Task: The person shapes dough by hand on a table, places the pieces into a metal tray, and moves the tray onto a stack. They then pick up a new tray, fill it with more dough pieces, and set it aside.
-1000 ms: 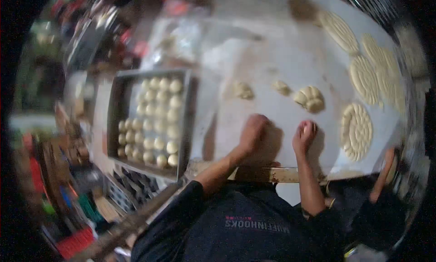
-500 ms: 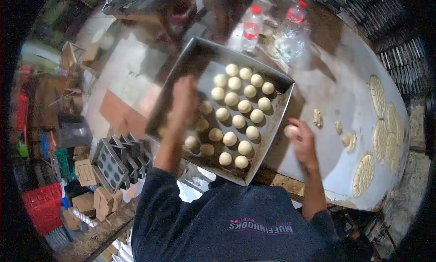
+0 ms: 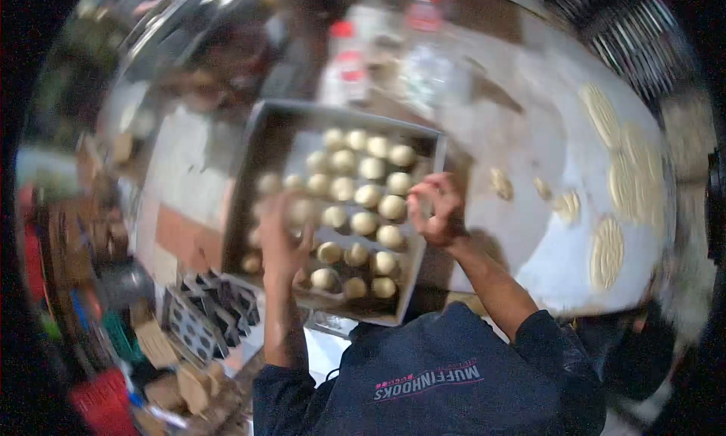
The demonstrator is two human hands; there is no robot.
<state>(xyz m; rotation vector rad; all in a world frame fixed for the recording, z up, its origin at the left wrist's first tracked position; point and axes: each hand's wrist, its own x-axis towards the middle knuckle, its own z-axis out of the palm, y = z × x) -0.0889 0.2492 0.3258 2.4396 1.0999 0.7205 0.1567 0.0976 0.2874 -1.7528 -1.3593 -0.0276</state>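
My left hand point(image 3: 281, 228) is inside the metal tray point(image 3: 429, 247), low over the dough balls on its left side. Motion smears its fingers, and a blurred ball point(image 3: 303, 211) shows beside them. At the tray's right wall is my right hand point(image 3: 437, 209), its fingers curled round what looks like a pale dough ball point(image 3: 425, 206). Many round, smooth dough balls point(image 3: 364, 223) lie in loose rows across the tray.
Two red-capped bottles point(image 3: 346, 69) point(image 3: 424, 20) stand beyond the tray. On the right of the table point(image 3: 522, 239) lie small dough pieces point(image 3: 567, 207) and flat patterned dough rounds point(image 3: 607, 252). Dark moulded pans point(image 3: 200, 322) and cardboard boxes point(image 3: 195, 387) are at the lower left.
The view has shifted, so the tray appears further left and straighter. My right hand has come from beside the tray to its right wall. My left hand sits lower among the balls.
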